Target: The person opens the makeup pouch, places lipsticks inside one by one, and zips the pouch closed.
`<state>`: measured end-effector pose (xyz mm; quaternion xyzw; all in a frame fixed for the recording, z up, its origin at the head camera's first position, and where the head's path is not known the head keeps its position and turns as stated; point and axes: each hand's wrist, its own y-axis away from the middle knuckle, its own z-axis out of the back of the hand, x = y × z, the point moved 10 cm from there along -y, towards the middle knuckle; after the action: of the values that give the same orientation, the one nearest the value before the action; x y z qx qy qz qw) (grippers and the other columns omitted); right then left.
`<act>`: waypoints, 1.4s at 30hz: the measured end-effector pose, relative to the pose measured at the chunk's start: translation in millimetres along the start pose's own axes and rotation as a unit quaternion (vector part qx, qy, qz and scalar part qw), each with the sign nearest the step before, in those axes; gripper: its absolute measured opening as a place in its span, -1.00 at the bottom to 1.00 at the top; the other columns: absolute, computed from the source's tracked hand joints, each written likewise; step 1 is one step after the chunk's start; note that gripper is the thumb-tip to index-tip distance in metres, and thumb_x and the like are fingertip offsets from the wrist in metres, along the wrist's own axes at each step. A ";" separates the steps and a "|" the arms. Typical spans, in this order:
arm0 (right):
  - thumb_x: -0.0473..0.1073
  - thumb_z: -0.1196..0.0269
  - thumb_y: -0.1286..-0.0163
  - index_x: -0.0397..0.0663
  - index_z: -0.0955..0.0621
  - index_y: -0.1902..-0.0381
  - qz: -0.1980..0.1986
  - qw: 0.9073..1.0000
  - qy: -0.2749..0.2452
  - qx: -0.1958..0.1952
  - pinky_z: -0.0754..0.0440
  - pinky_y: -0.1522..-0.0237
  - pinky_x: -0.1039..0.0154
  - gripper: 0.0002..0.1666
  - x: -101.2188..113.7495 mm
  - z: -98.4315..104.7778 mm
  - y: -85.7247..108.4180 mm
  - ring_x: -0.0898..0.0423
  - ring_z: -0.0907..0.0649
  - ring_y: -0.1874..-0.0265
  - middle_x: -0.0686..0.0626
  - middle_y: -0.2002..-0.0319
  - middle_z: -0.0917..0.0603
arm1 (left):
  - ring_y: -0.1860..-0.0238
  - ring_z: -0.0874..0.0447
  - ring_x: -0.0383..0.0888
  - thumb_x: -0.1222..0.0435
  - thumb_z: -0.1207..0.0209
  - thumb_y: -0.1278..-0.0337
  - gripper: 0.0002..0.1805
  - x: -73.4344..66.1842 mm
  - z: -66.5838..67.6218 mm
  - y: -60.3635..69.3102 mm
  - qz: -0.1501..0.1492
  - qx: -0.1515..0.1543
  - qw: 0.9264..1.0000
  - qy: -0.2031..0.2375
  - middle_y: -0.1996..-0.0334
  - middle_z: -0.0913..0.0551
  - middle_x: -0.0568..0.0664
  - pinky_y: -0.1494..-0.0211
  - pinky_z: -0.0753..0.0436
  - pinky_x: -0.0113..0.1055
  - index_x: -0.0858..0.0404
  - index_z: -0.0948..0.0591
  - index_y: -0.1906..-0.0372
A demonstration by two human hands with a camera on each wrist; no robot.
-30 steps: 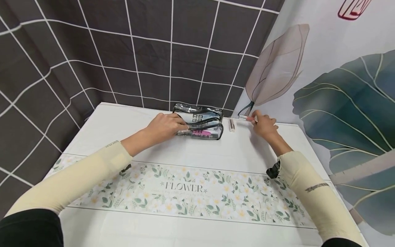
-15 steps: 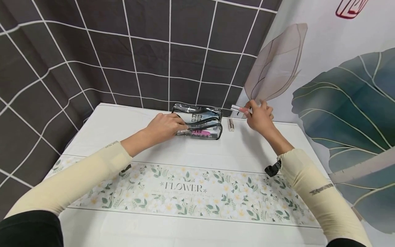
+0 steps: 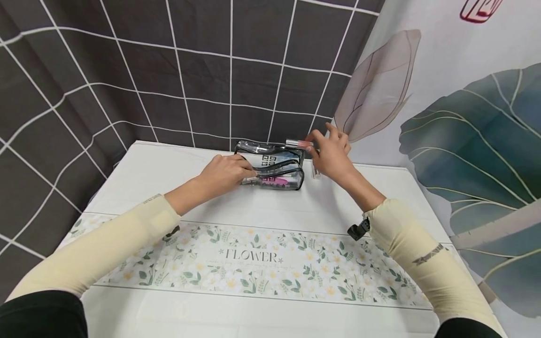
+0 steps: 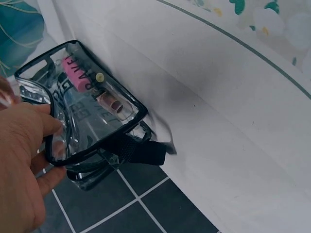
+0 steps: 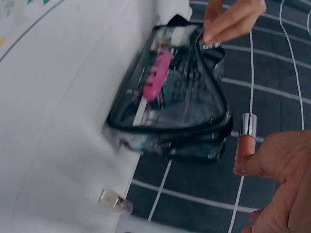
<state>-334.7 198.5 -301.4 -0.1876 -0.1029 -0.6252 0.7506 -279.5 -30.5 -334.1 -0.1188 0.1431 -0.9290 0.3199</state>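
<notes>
A clear cosmetic bag with black piping lies at the table's back edge. My left hand grips the left side of its opening, and the left wrist view has that hand's fingers on the rim. Through the clear plastic show a pink item and a small tube. My right hand pinches a lip gloss tube, pinkish with a silver cap. The tube is held roughly level above the bag's right back corner, cap end toward the bag.
A second small tube lies on the white table just right of the bag, partly behind my right hand in the head view. A floral strip crosses the tabletop. Dark grid-patterned cloth stands right behind the table.
My right hand has lifted the lip gloss tube and carried it left, from right of the second tube to over the bag's corner. The left hand has stayed on the bag.
</notes>
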 end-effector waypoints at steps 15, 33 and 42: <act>-0.04 -0.17 -0.82 0.06 -0.66 -0.26 0.043 0.999 0.017 0.009 0.00 -0.69 -0.61 -0.75 34.8 -15.2 0.5 -0.50 -0.01 -0.76 -0.42 -0.82 -0.06 | -0.18 -0.88 0.00 0.47 -0.42 -0.37 -0.60 2.1 -1.2 -4.1 0.010 0.011 1.000 0.005 -0.12 -0.93 -0.12 0.43 -0.81 -0.09 -0.01 -0.93 -0.14; -0.03 -0.21 -0.79 0.02 -0.60 -0.40 0.057 0.998 -0.014 0.018 0.01 -0.70 -0.63 -0.64 36.1 -21.1 3.0 -0.52 -0.03 -0.76 -0.42 -0.81 -0.08 | -0.18 -0.89 -0.01 0.44 -0.44 -0.38 -0.63 3.3 -2.3 -3.4 0.014 0.009 1.000 0.012 -0.12 -0.93 -0.11 0.40 -0.83 -0.08 -0.02 -0.93 -0.12; -0.04 -0.18 -0.81 -0.03 -0.59 -0.41 0.054 0.998 -0.020 0.003 -0.03 -0.67 -0.64 -0.63 19.8 -20.0 3.5 -0.57 -0.06 -0.75 -0.44 -0.79 -0.12 | -0.14 -0.89 -0.01 0.41 -0.42 -0.41 -0.66 3.0 0.7 -0.6 0.016 -0.002 1.000 0.011 -0.12 -0.93 -0.11 0.55 -0.68 -0.18 0.00 -0.93 -0.13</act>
<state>-329.0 173.1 -312.5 -0.2032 -0.1094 -0.5795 0.7816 -281.9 -32.1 -332.8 -0.1064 0.1502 -0.9249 0.3327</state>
